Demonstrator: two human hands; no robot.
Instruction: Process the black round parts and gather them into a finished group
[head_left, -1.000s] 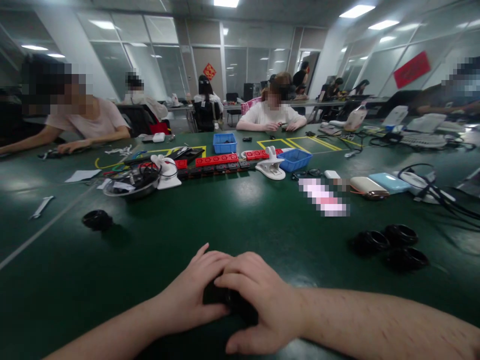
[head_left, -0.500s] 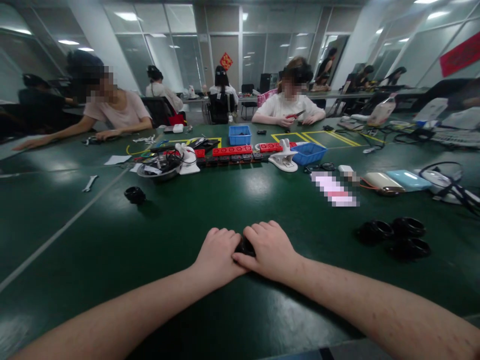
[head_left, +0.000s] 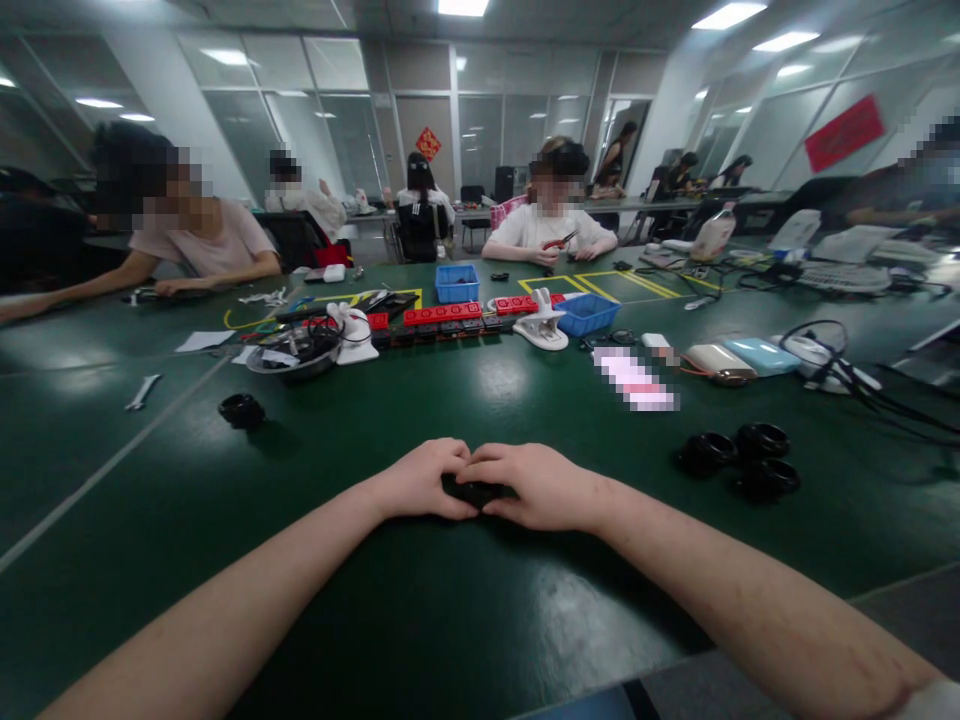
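Leftmost on the counter [head_left: 390,620]: wrench [head_left: 142,392]. Then lone black pc [head_left: 242,411], hollow, no hand on it. A bit farther back, metal bowl [head_left: 296,371] w/ dark cables [head_left: 311,343] + white slip [head_left: 279,357] in it. Mid, near: left hand [head_left: 424,480], grip closed on L side of the held black pc [head_left: 474,490]. Far behind, small blue bin [head_left: 458,295], some dark bits inside, too small to ID. Right hand [head_left: 536,485]: grip closed on R side of same pc, which sits low btwn both hands; can't tell if it touches the counter. Far R of that, wider blue bin [head_left: 596,322], contents unclear. R, near: three hollow black pcs [head_left: 763,440], clustered. Prog, my read: one pc being worked, four out of hand; can't tell which are done or left.
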